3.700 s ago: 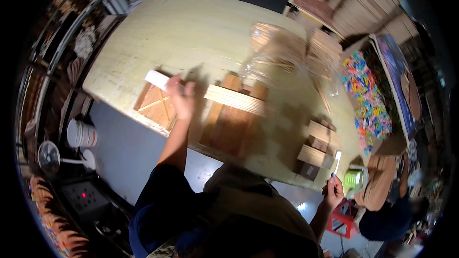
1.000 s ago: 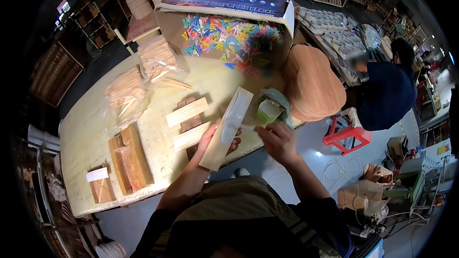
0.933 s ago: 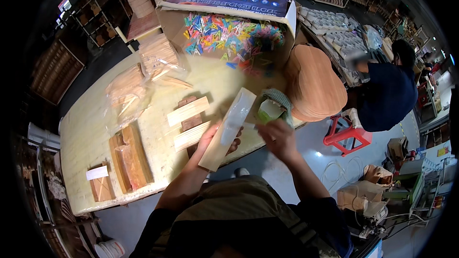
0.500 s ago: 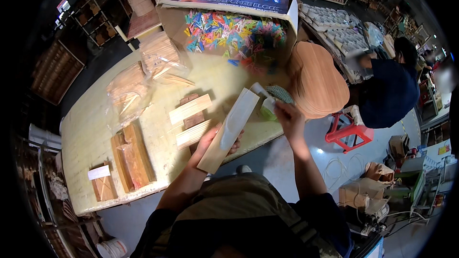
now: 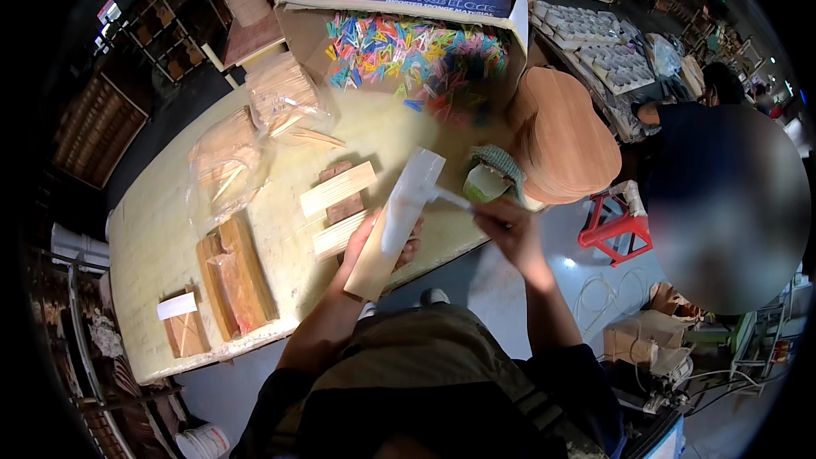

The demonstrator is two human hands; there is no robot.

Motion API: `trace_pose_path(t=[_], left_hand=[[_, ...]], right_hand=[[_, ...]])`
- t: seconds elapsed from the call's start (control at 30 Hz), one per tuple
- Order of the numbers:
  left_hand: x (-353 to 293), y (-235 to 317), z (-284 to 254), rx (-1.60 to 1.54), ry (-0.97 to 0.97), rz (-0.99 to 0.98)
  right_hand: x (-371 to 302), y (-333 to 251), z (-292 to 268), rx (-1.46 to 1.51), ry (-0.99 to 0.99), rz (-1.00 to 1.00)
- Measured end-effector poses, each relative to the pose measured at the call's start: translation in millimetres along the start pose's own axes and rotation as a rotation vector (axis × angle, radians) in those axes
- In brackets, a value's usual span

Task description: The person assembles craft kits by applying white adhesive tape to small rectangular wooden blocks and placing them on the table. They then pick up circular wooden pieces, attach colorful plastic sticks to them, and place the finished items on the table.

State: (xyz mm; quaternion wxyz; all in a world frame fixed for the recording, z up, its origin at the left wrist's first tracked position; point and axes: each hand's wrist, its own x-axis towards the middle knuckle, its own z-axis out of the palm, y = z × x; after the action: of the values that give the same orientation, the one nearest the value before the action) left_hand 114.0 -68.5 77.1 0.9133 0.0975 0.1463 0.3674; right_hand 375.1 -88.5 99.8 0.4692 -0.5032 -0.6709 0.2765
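My left hand (image 5: 364,236) is closed round a flat pale wooden board (image 5: 367,274), which tilts up and away to the right. A wet whitish coat, like glue, covers the board's upper part. My right hand (image 5: 510,231) grips a thin pale-handled brush (image 5: 452,197), its head touching the coated face near the right edge. Just beyond my right hand stands a green container (image 5: 486,184) with a patterned cloth draped on its rim. Left of the board, pale ridged wooden strips (image 5: 338,189) lie across a brown block (image 5: 344,209) on the table.
On the table (image 5: 161,229) are bagged wood strips (image 5: 225,157), a grooved wooden block (image 5: 242,285) and a smaller block (image 5: 183,331). A carton (image 5: 297,34) of coloured clips stands at the back. Guitar-shaped panels (image 5: 565,140) are stacked right, near a red stool (image 5: 616,229) and a person (image 5: 680,123).
The brush has come down from beyond the board's far end onto its face. The whitish coat now reaches the upper end. The board has shifted slightly left, and the person at right has moved.
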Motion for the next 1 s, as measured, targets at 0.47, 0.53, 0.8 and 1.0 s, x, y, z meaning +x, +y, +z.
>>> trace_pose_path(t=[0.47, 0.53, 0.8, 1.0], left_hand=[[2.8, -0.2, -2.6, 0.106, 0.098, 0.056], [4.9, 0.1, -1.8, 0.14, 0.105, 0.046], [4.8, -2.6, -14.7, 0.046, -0.026, -0.078], [-3.3, -3.6, 5.5, 0.183, 0.075, -0.019]], right_hand=[[-21.3, -15.7, 19.4, -0.11, -0.083, -0.094], [-17.9, -15.4, 18.2, -0.1, -0.14, -0.162], [5.1, -7.2, 4.1, -0.206, 0.107, -0.084], [26.5, 15.8, 4.5, -0.231, 0.357, 0.023]])
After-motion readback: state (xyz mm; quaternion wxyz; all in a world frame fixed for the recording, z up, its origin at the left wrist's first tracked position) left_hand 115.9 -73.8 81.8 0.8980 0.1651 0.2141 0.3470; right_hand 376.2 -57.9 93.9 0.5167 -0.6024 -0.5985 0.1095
